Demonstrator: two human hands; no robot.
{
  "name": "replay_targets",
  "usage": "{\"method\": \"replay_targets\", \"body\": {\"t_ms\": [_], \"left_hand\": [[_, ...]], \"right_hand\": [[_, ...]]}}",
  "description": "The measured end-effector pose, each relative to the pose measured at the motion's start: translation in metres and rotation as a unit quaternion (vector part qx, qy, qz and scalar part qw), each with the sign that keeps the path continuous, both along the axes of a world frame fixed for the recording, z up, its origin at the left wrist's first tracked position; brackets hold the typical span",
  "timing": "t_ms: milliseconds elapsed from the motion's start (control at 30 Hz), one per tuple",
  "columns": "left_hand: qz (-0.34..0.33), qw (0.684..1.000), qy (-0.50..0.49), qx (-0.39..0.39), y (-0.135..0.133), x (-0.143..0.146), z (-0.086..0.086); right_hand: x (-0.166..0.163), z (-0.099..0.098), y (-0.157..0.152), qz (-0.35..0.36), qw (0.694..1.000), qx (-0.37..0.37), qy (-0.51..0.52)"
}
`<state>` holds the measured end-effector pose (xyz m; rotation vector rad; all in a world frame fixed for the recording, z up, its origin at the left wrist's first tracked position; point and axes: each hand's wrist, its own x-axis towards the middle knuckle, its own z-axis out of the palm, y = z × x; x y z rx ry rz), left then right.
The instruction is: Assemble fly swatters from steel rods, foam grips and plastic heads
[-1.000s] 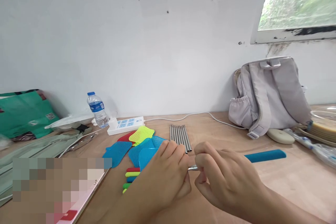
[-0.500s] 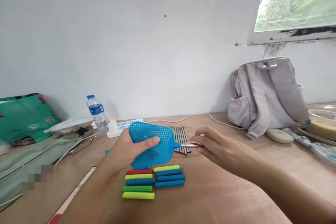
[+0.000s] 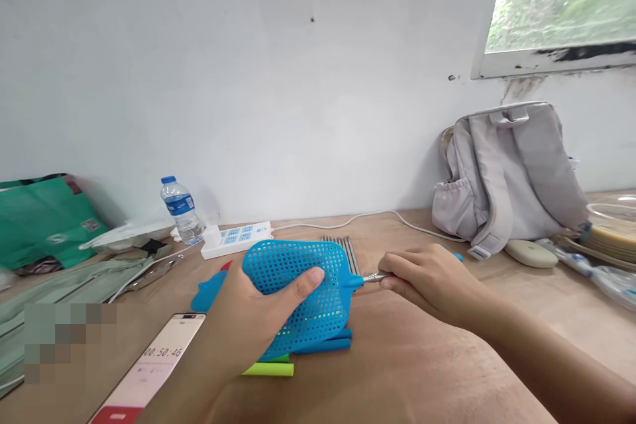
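Observation:
My left hand [image 3: 271,308] grips a blue perforated fly swatter head [image 3: 303,265], its thumb pressed across the mesh. From the head's narrow neck a thin metal rod [image 3: 371,277] runs to the right. My right hand [image 3: 422,278] is closed around this rod, its fingers pinching near the neck. A bit of blue [image 3: 458,257] shows beyond that hand. Under the swatter head lie coloured tubes, partly covered: a yellow-green one [image 3: 271,370] and blue ones [image 3: 328,345]. Several metal rods [image 3: 350,255] lie side by side behind the head.
A phone [image 3: 159,358] showing a timer lies by my left forearm. More blue pieces [image 3: 209,291] sit left of my hand. At the back are a water bottle [image 3: 181,209], a power strip [image 3: 238,238] and a white cable. A grey backpack [image 3: 517,172] leans at right.
The swatter head has shifted right and towards me, now covering most of the coloured tubes. My right hand has moved slightly right and closed more firmly on the rod.

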<state>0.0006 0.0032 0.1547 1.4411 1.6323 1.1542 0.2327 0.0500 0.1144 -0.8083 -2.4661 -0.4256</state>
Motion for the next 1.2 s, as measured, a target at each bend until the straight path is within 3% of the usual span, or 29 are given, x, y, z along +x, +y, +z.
{"method": "replay_targets", "body": {"t_ms": [167, 267, 367, 433, 500, 533, 600, 733, 867, 1033, 1200], "left_hand": [[0.008, 1.0, 0.017, 0.002, 0.01, -0.007, -0.003], [-0.017, 0.996, 0.088, 0.015, 0.029, -0.016, -0.007], [-0.027, 0.981, 0.18, 0.065, 0.043, -0.031, -0.007], [0.022, 0.95, 0.303, 0.072, 0.044, -0.042, -0.003], [0.053, 0.91, 0.409, 0.051, 0.042, -0.052, 0.004], [0.06, 0.897, 0.437, 0.04, 0.04, -0.056, 0.007], [0.084, 0.883, 0.46, 0.035, 0.04, -0.063, 0.011], [0.141, 0.849, 0.506, 0.054, 0.047, -0.075, 0.007], [0.141, 0.853, 0.502, 0.035, 0.05, -0.082, 0.002], [0.125, 0.852, 0.508, 0.03, 0.05, -0.077, 0.002], [0.085, 0.851, 0.517, 0.021, 0.06, -0.079, -0.01]], "right_hand": [[-0.009, 0.0, -0.005, -0.03, 0.998, -0.053, -0.01], [-0.009, 0.002, -0.003, -0.09, 0.988, -0.124, -0.035], [0.013, 0.005, 0.015, -0.145, 0.968, -0.206, -0.022], [0.041, 0.003, 0.034, -0.186, 0.946, -0.266, 0.008], [0.074, -0.005, 0.054, -0.26, 0.895, -0.362, 0.02], [0.09, -0.011, 0.064, -0.308, 0.862, -0.402, 0.022], [0.116, -0.026, 0.077, -0.349, 0.832, -0.431, 0.013], [0.142, -0.053, 0.088, -0.37, 0.797, -0.477, 0.008], [0.152, -0.052, 0.091, -0.368, 0.806, -0.463, 0.03], [0.163, -0.02, 0.082, -0.367, 0.826, -0.424, 0.055], [0.133, -0.003, 0.067, -0.321, 0.858, -0.4, 0.036]]}}
